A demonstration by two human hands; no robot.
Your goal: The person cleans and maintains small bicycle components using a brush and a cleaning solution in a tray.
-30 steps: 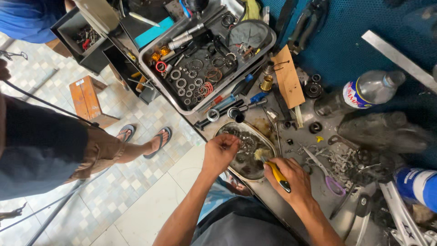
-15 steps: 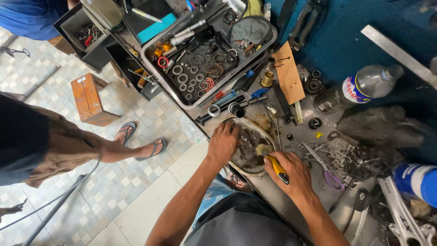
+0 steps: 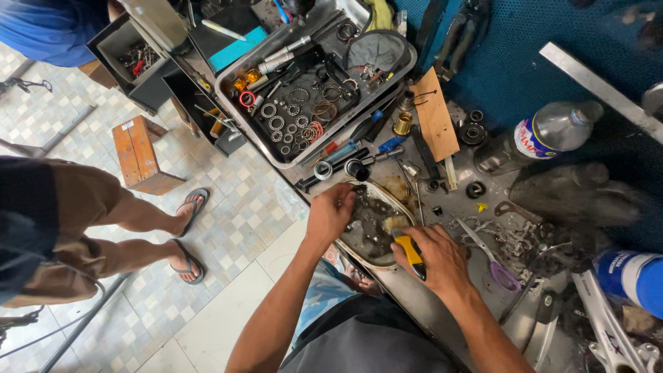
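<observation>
Over the cluttered tabletop point(image 3: 483, 228), the left hand point(image 3: 330, 213) dips its fingers into a shallow metal bowl point(image 3: 373, 224) of dark greasy parts, pinching something small that I cannot make out. The right hand point(image 3: 436, 257) is clenched around a yellow-handled tool point(image 3: 409, 250), its tip resting in the bowl. Since the bowl sits near the tabletop's edge, hard prying could probably tip it or flick slick parts onto the tiled floor point(image 3: 228, 276).

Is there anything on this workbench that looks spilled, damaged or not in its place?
Nothing looks spilled or broken. The bench is only crowded: a purple toothbrush lies among loose metal parts, and a wooden block rests askew beside the parts tray. Both hands work in a greasy bowl.
</observation>
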